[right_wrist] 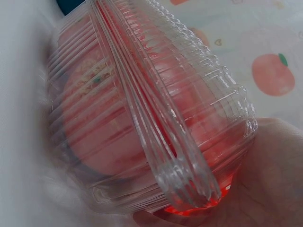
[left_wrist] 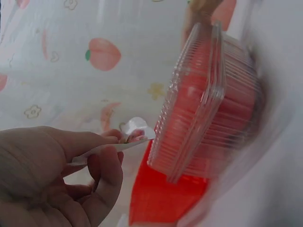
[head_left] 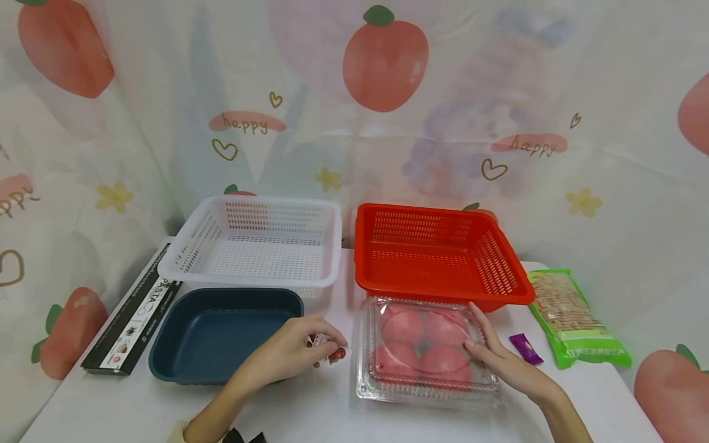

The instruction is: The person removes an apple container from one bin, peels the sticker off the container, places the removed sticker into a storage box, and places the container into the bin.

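Observation:
My left hand [head_left: 299, 347] pinches a small sticker-like piece [head_left: 335, 355] with a strawberry picture between thumb and fingers. In the left wrist view this strawberry sticker [left_wrist: 137, 136] looks thin and flat, its tip close to a clear plastic box [left_wrist: 189, 109]. Several round pinkish-red fruits fill that lidded clear box [head_left: 365, 387], which stands on the table. At its right side, my right hand [head_left: 509, 363] holds the box, the thumb on the lid. The right wrist view shows the ribbed corner of the box close up, with part of the right hand [right_wrist: 272, 175] against it.
A white basket [head_left: 332, 271] and a red basket [head_left: 362, 277] stand behind. A dark blue tray [head_left: 160, 369] lies left of the hand, beside a black pasta box [head_left: 130, 314]. On the right are a small purple packet [head_left: 525, 349] and a green-edged bag [head_left: 576, 317].

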`<control>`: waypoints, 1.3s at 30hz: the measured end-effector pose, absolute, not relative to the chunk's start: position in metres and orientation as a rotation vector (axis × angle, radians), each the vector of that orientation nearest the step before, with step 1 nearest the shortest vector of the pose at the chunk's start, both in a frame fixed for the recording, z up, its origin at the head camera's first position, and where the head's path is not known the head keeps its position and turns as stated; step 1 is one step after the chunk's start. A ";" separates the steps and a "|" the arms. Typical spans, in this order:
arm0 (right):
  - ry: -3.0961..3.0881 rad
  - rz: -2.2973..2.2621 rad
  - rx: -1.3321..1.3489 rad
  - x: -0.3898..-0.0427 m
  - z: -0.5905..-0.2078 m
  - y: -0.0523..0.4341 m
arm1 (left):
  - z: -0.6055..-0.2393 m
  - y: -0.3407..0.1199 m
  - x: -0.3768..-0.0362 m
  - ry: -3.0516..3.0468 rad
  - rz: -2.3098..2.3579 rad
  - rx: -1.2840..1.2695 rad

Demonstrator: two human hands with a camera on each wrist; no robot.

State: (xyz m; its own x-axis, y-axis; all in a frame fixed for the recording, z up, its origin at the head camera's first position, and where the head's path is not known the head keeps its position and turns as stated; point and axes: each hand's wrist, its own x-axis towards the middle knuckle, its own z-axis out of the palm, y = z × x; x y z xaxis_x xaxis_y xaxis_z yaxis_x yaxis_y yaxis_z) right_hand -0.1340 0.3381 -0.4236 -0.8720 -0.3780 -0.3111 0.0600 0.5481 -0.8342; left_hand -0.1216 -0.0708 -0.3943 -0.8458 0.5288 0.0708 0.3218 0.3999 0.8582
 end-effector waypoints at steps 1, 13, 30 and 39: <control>2.329 -1.279 -0.259 -0.134 -0.424 0.338 | -0.394 -0.071 -0.121 2.448 1.416 0.753; 2.345 -1.278 -0.262 -0.132 -0.423 0.337 | -0.390 -0.080 -0.117 2.503 1.346 0.722; 2.335 -1.308 -0.270 -0.131 -0.421 0.336 | -0.382 -0.175 -0.150 2.709 1.026 0.600; 2.338 -1.303 -0.266 -0.131 -0.422 0.336 | -0.405 -0.198 -0.173 2.500 0.954 0.568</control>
State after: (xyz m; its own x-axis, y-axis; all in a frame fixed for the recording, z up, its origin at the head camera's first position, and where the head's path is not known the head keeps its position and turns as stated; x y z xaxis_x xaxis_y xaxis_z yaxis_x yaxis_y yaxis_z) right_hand -0.1307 0.3360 -0.4219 -0.8809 -0.3748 -0.2890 0.0486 0.5358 -0.8430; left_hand -0.1725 -0.1975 -0.4051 -0.8359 0.5019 -0.2222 0.2263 0.6840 0.6935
